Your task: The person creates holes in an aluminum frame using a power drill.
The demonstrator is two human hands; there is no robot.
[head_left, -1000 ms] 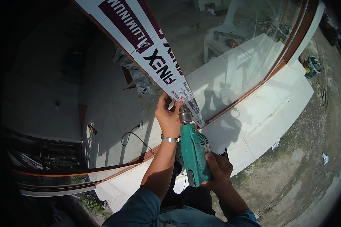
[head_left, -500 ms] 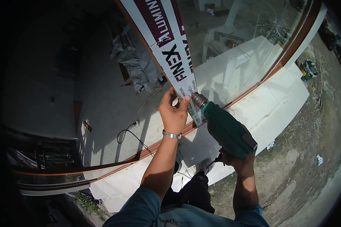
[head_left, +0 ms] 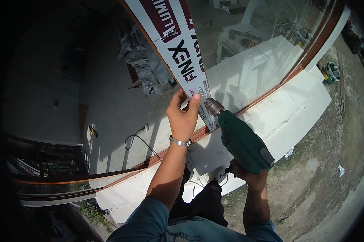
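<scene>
My right hand is wrapped round the handle of a green power drill. The drill's metal chuck points up and left, its tip right at the face of an upright aluminium door stile. White and maroon protective film printed "FINEX" covers that stile. Just left of the chuck, my left hand grips the stile's edge, thumb on the printed face and fingers curled behind the edge, partly hidden. A metal band sits on my left wrist.
Glass fills the panel right of the stile. A brown door track runs across a pale stone sill. Inside lie a black cable and wrapped lengths of material. A bucket stands outside at the right.
My left hand has shifted slightly up and left along the stile, its thumb more upright. The drill stays at the stile, with its rear end slightly lower. The view has shifted a little.
</scene>
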